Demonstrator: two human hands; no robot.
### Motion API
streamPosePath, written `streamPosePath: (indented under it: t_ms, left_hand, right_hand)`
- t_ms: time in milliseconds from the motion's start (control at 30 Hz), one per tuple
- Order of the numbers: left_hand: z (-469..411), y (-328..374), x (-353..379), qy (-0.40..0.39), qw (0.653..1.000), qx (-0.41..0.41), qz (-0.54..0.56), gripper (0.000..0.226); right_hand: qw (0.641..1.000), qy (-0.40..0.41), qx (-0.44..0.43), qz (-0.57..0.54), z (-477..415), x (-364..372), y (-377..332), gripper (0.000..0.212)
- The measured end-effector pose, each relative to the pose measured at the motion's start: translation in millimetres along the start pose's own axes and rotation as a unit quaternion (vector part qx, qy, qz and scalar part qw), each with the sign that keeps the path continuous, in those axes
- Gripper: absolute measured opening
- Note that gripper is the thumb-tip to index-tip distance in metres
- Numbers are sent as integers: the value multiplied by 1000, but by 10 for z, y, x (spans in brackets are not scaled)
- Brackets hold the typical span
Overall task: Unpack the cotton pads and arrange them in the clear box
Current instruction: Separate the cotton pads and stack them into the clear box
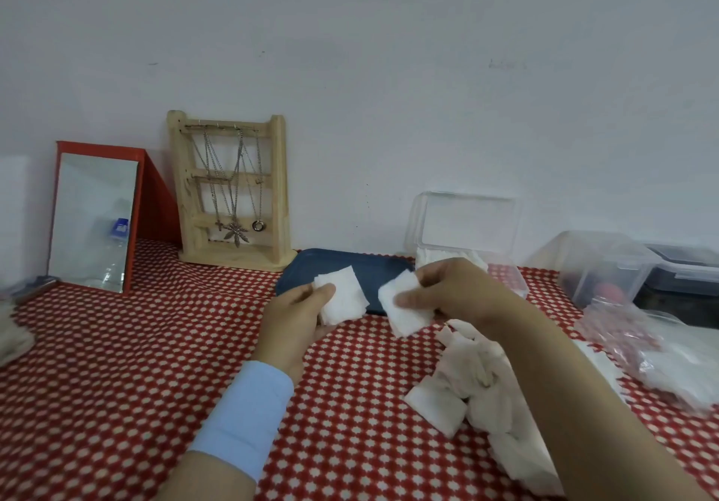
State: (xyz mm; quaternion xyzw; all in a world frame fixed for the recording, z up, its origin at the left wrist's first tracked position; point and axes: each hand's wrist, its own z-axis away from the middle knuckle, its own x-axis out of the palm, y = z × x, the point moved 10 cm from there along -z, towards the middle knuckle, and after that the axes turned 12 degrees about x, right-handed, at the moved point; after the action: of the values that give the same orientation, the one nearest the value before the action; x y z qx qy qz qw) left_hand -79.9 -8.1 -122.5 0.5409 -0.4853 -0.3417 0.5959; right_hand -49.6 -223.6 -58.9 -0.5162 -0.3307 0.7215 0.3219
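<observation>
Red-and-white patterned cloth is covering the surface [155,345], and I am taking the clear box [467,224] as my landmark: it is standing open at the back by the pale wall, lid tipped up, with white pads already showing inside. What I am worrying about is spillage. Both handfuls are looking fanned and uneven, so a slack pinch could be shedding pads short of the box, and my right forearm, passing over the loose heap of pads [467,383] nearer me than the box, could be sweeping it about. Left of the box and a little nearer me, my left grip [295,317] is pinching a small stack of cotton pads [344,298], thumb on top, wrist lifted off the cloth. Just in front of the box, my right grip [455,290] is curling round a second bunch of pads [404,306], forearm slanting in from the lower right.
</observation>
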Motion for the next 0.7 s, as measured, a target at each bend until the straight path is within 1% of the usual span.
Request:
streamPosePath:
  t_ms: [33,67,200,300,400,533,633,700]
  left_hand:
    - [13,-29,28,-8,1000,-13,7,2]
    - [27,-61,65,-17,999,-26,10,5]
    - [88,-147,223,-56,997,-55,25,19]
    - [106,-145,278,-74,995,-54,36,21]
    - [118,-147,319,-85,994,-53,51,19]
    - [104,-158,342,-92,993,-57,46,28]
    - [111,-149,334,-88,994,-56,41,28]
    - [122,-132,325,-85,995,-46,35,23]
  right_hand:
    - [999,-1,3,-40,-4,-35,3,16]
    - [998,-6,4,-62,10,-38,-6,16]
    - [995,-19,6,-102,12,23,-28,12]
    - [991,-7,-2,-135,4,25,-82,13]
    - [993,27,-19,-114,20,64,-154,15]
    - [995,83,-35,-49,-2,82,-172,15]
    - [994,97,-33,-27,-6,69,-171,15]
    - [994,87,-38,-54,10,63,-196,14]
